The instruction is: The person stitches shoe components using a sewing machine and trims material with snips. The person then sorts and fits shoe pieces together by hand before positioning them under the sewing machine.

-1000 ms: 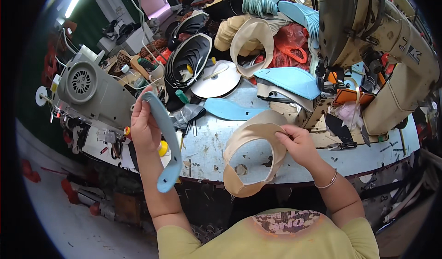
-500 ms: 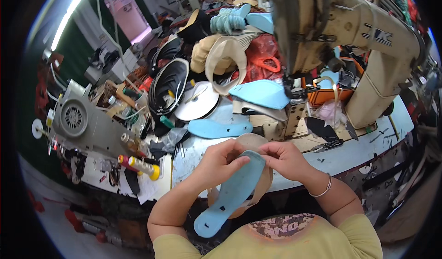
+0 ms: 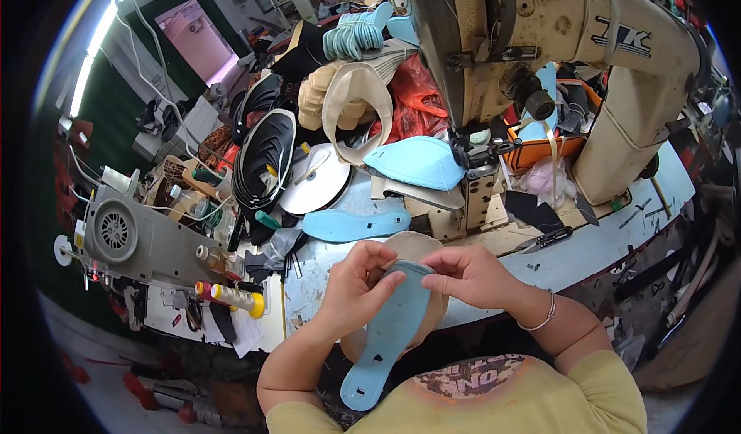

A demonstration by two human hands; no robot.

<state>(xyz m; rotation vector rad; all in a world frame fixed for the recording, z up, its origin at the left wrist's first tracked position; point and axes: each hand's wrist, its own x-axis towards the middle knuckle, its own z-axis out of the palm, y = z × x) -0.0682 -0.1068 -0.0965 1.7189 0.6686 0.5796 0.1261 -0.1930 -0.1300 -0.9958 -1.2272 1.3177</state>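
Observation:
A light blue insole point(image 3: 395, 310) hangs between my two hands, its wide end up and its narrow, slotted end down toward my lap. Against its back lies a beige shoe upper point(image 3: 413, 246), which shows above the top edge and along the right side. My left hand point(image 3: 356, 283) pinches the insole's top left edge together with the beige piece. With thumb and fingertips, my right hand point(image 3: 471, 273) grips the top right edge, where the two layers meet. Just beyond my hands, another blue insole point(image 3: 356, 225) lies flat on the table.
A large beige sewing machine point(image 3: 540, 48) stands over the table at the right. Snips point(image 3: 546, 239) lie near its base. Thread spools point(image 3: 235, 297) and a grey machine point(image 3: 147, 241) are at the left. Shoe parts, including a beige upper point(image 3: 356, 114), pile up at the back.
The view has shifted a little to the right. The insole now hangs more upright, and my right fingers have come down onto its top edge.

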